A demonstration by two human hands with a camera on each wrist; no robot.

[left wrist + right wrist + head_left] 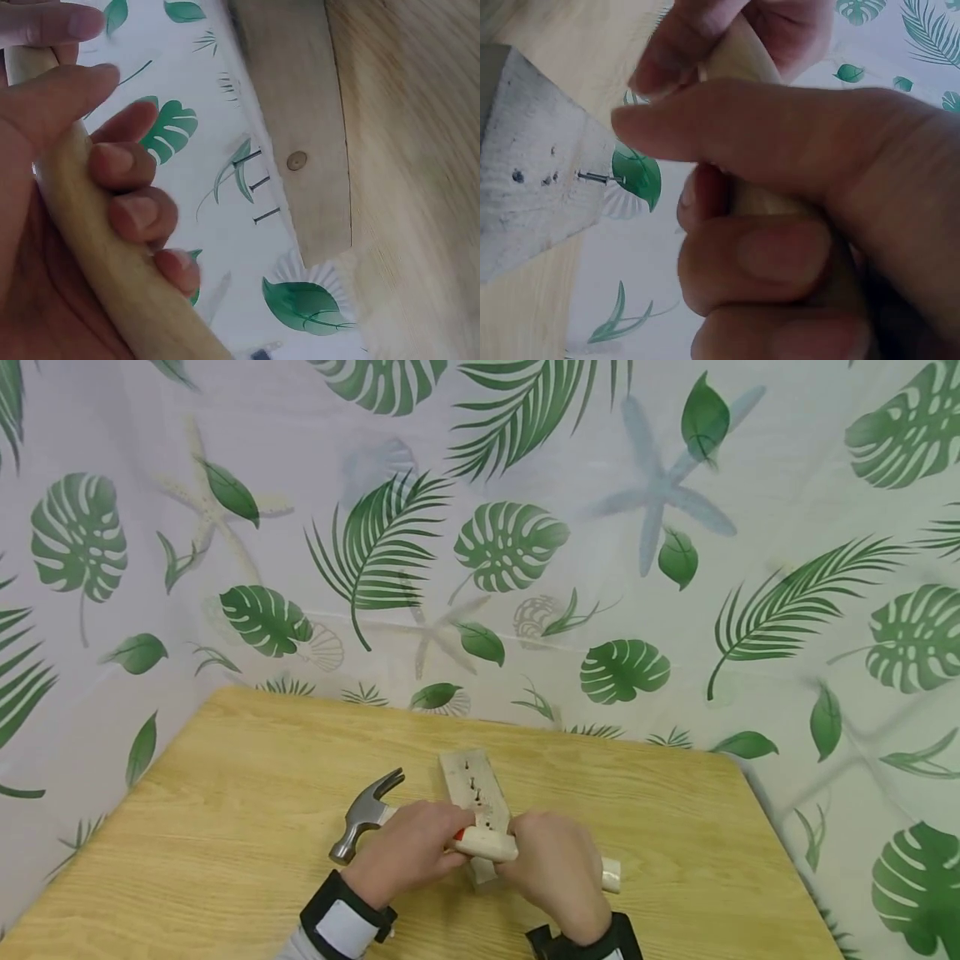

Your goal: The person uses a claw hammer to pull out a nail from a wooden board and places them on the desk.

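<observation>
A claw hammer [366, 817] is held crosswise above the table by both hands, its metal head out to the left. My left hand [412, 845] grips the wooden handle [112, 255] near the head, fingers curled round it. Farther along, my right hand [551, 864] wraps the same handle, whose pale end sticks out past that hand. Behind the hands lies a wooden block [469, 777] with several nails standing up from it. In the left wrist view the nails [259, 184] show from the side; the right wrist view shows a nail [592, 178] and small dark holes.
The wood-grain table [285, 760] extends around the block on all sides. A white sheet [525, 677] printed with green leaves hangs along the table's back and sides.
</observation>
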